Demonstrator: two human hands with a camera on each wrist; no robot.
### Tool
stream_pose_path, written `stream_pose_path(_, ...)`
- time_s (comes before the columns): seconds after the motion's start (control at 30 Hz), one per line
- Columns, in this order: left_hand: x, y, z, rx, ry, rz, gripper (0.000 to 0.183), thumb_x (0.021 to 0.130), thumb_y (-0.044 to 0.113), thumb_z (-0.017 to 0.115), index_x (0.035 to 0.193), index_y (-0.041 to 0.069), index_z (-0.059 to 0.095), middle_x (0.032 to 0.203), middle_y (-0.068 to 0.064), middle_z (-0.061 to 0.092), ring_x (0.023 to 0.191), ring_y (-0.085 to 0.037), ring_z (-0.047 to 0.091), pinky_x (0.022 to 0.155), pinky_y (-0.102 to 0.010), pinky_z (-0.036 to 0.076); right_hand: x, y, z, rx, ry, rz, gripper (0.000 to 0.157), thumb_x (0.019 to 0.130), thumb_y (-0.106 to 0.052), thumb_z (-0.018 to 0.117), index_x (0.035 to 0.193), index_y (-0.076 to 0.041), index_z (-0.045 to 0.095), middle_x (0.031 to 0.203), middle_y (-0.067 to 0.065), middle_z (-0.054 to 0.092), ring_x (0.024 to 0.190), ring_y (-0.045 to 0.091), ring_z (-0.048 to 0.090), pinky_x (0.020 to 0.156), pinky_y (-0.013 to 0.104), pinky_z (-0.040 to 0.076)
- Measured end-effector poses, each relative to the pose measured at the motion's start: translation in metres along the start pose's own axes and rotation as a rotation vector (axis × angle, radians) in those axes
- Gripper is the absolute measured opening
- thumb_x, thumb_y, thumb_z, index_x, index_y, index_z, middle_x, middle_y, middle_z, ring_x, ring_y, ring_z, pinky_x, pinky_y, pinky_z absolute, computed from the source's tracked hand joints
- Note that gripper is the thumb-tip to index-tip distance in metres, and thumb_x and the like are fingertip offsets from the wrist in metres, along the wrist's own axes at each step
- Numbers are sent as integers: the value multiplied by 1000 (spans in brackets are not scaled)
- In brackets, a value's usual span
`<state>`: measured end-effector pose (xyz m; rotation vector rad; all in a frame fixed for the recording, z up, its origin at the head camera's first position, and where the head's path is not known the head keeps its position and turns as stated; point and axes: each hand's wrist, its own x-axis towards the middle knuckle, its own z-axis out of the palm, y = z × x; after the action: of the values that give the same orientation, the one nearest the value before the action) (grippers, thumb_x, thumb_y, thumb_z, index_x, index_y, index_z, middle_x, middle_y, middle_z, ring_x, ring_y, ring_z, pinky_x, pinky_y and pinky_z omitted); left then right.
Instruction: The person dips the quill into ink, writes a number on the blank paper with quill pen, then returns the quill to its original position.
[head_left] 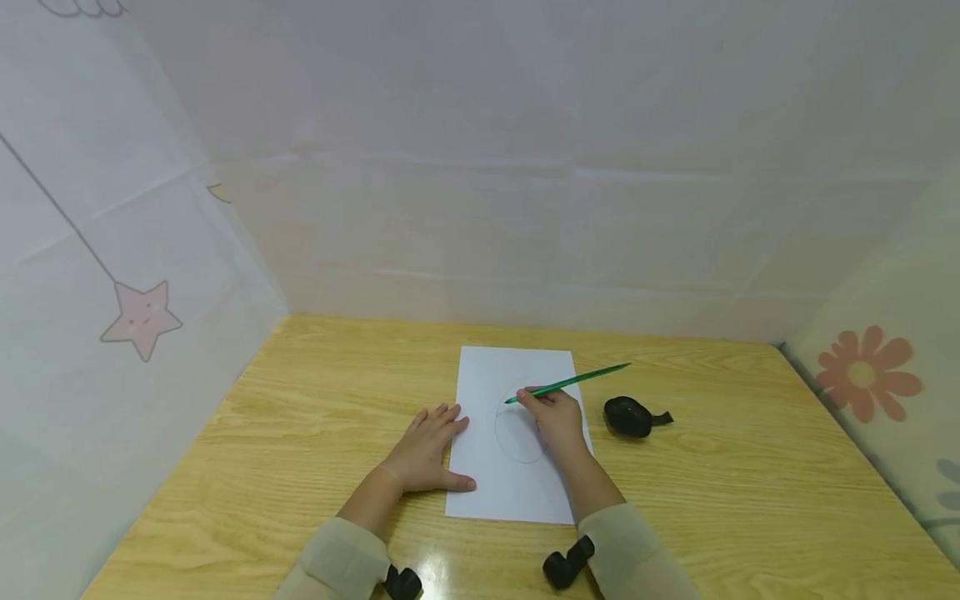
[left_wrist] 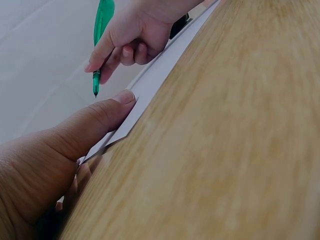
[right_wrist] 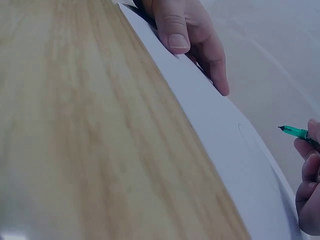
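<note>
A green pen was pinched by the right hand over the paper sheet, which was pressed flat near its left edge by the open-fingered left hand.

The setting is a small enclosed work booth, set up as a recording station rather than a lived-in room. A light wood-grain table fills the floor of the space. Pale fabric sheets hang as walls on three sides, creased and draped. The left sheet carries a pink star print; the right sheet carries an orange flower print.
</note>
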<state>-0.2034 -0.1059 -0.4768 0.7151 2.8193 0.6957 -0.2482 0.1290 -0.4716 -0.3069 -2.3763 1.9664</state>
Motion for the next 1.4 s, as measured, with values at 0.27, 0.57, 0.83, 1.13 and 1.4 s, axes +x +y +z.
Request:
stream_pose_path(0.27,-1,-1,0,-6,9,27,99,74,60,76,148,4,41,161,-15,28,151,-35,18,124,-55,9,1,1,-20,5,10,-4,31,88,-24,74,108,-1,70,86,1,72,53,7,44,49,17,39)
stream_pose_path(0.57,-1,-1,-1,-7,2,21,98,75,60,76,149,6,41,161,-14,28,152,-33,19,124,-55,10,0,0,-44,-58,23,16,35,90,-28,71,114,-3,69,84,-1,68,54,8,45,52,18,39)
stream_pose_path(0.83,-1,1,-3,-3,4,16,98,75,60,76,149,6,41,161,-13,28,152,-33,18,124,-54,9,0,-1,-64,-59,41,32,38,90,-26,72,119,-3,68,78,-7,63,55,8,45,52,18,40)
stream_pose_path(1.13,-2,0,-3,-6,7,19,98,75,59,76,148,4,41,161,-15,28,151,-35,19,124,-55,11,-1,-2,-84,11,47,-1,40,91,-20,71,123,3,64,69,-10,59,55,7,46,50,19,40)
stream_pose_path(1.4,-4,0,-3,-15,17,29,98,74,58,77,147,3,42,160,-17,29,151,-36,20,123,-56,11,-1,-3,-101,-59,71,-40,38,91,-24,70,119,2,64,70,-13,59,57,5,48,53,19,43)
